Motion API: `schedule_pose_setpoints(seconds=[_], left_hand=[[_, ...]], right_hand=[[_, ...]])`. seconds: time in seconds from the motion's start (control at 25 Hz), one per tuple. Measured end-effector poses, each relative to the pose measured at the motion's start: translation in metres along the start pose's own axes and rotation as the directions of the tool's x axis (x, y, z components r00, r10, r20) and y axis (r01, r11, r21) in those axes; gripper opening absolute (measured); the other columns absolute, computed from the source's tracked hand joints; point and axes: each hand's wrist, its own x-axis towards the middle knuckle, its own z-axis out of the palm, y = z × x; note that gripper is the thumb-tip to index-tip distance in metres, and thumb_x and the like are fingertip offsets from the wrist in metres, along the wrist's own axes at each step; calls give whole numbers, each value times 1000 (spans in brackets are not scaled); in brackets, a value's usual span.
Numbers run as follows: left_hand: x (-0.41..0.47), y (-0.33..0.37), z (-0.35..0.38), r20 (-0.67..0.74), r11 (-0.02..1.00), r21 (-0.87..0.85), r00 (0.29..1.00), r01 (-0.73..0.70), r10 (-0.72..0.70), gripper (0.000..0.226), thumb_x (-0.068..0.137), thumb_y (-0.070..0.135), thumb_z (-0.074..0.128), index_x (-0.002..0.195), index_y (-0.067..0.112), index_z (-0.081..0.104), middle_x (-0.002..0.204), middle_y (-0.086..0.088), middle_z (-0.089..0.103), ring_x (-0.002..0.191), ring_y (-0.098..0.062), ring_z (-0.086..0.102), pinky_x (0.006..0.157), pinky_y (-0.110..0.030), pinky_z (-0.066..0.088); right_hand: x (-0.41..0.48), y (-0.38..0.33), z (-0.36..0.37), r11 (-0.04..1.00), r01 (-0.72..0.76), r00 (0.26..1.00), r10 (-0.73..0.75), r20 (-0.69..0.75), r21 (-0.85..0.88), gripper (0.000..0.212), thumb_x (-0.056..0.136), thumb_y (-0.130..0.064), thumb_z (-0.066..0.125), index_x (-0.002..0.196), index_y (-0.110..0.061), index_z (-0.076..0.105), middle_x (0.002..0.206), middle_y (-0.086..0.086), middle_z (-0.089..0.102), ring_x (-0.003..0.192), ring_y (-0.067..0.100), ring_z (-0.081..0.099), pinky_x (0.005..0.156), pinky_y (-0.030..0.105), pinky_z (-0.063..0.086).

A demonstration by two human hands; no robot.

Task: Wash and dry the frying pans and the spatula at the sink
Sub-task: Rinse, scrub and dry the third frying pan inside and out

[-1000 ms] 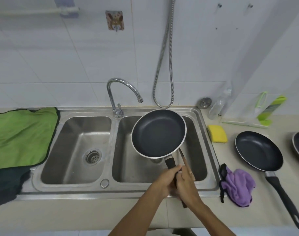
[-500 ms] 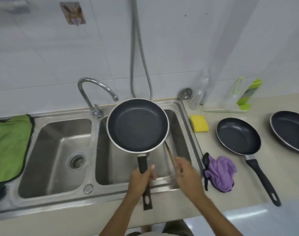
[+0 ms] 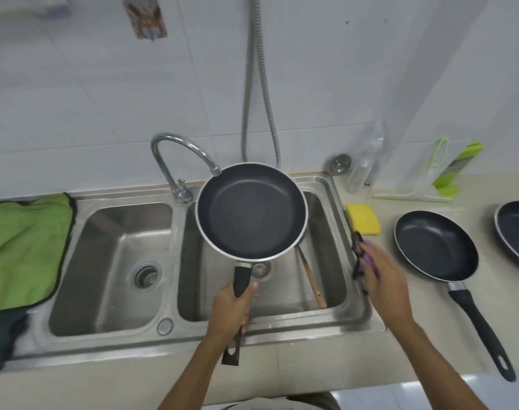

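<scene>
My left hand grips the black handle of a dark non-stick frying pan, holding it level above the right basin of the steel sink. Under the pan, the wooden spatula leans in that basin, with only its handle showing. My right hand, blurred, sits at the sink's right rim and holds the purple cloth, most of which it hides. A second frying pan lies on the counter to the right. A third pan is cut off by the right edge.
The faucet arches over the pan's far rim. A yellow sponge lies beside the right basin. A green towel covers the counter on the left. A clear bottle and a green rack stand by the wall.
My right hand left the pan handle, swung right and took the purple cloth, which shifted up toward the sponge. My left hand still holds the pan over the right basin.
</scene>
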Motion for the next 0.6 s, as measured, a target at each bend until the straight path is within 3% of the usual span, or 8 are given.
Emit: schedule_pose_setpoints(seconds=[0.08, 0.16, 0.2, 0.28, 0.32, 0.48, 0.52, 0.6], left_hand=[[-3, 0, -7, 19, 999, 52, 1000, 7, -8, 28, 98, 31, 66, 82, 13, 53, 50, -1, 44, 39, -16, 40, 41, -29, 38], [-10, 3, -12, 35, 994, 106, 999, 8, -12, 24, 98, 25, 65, 82, 13, 53, 51, -1, 45, 39, -17, 40, 41, -29, 38], [-15, 3, -13, 41, 991, 131, 999, -2, -3, 22, 97, 23, 65, 81, 13, 52, 50, 0, 45, 39, -18, 40, 41, -29, 37], [-24, 3, -15, 67, 977, 210, 997, -47, 34, 19, 94, 23, 64, 81, 14, 54, 51, 4, 49, 38, -16, 43, 41, -28, 37], [-29, 2, -17, 84, 959, 272, 995, -74, 53, 19, 94, 26, 64, 82, 14, 55, 54, 5, 50, 38, -14, 45, 41, -27, 37], [-38, 9, -35, 67, 947, 311, 996, -84, 66, 22, 94, 25, 67, 83, 11, 54, 56, 4, 49, 39, -11, 44, 39, -28, 37], [-37, 14, -40, 68, 957, 285, 997, -64, 46, 22, 95, 24, 66, 85, 10, 54, 54, 3, 47, 37, -13, 42, 37, -28, 35], [-37, 23, -46, 114, 972, 234, 993, -35, 8, 20, 97, 24, 62, 85, 12, 51, 51, -1, 44, 35, -17, 38, 36, -26, 32]], right_hand=[[45, -63, 9, 982, 182, 982, -183, 35, 44, 36, 104, -19, 56, 139, -12, 60, 149, -2, 55, 137, 11, 51, 117, 28, 37], [68, -106, 40, 920, 389, 908, -391, 150, 44, 39, 105, -23, 55, 143, -17, 57, 153, -5, 51, 141, 10, 46, 119, 32, 37], [68, -119, 65, 863, 501, 835, -500, 230, 56, 39, 105, -24, 53, 144, -17, 57, 153, -2, 51, 141, 15, 48, 117, 39, 41], [60, -137, 126, 689, 723, 603, -663, 444, 48, 45, 103, -18, 49, 147, -8, 52, 153, 10, 50, 143, 28, 47, 115, 49, 42], [71, -151, 146, 645, 763, 566, -646, 512, -28, 50, 102, -19, 46, 151, -5, 44, 157, 14, 45, 146, 33, 40, 118, 51, 37], [160, -130, 129, 756, 512, 826, -302, 475, -408, 71, 95, -26, 58, 159, -13, 29, 167, 9, 27, 153, 38, 23, 122, 56, 26], [156, -102, 114, 703, 529, 840, -356, 409, -475, 69, 95, -25, 59, 157, -10, 33, 164, 12, 31, 152, 39, 26, 122, 56, 25], [91, -72, 90, 669, 659, 743, -506, 438, -345, 52, 103, -26, 44, 150, -3, 42, 156, 21, 42, 146, 42, 38, 124, 50, 20]])
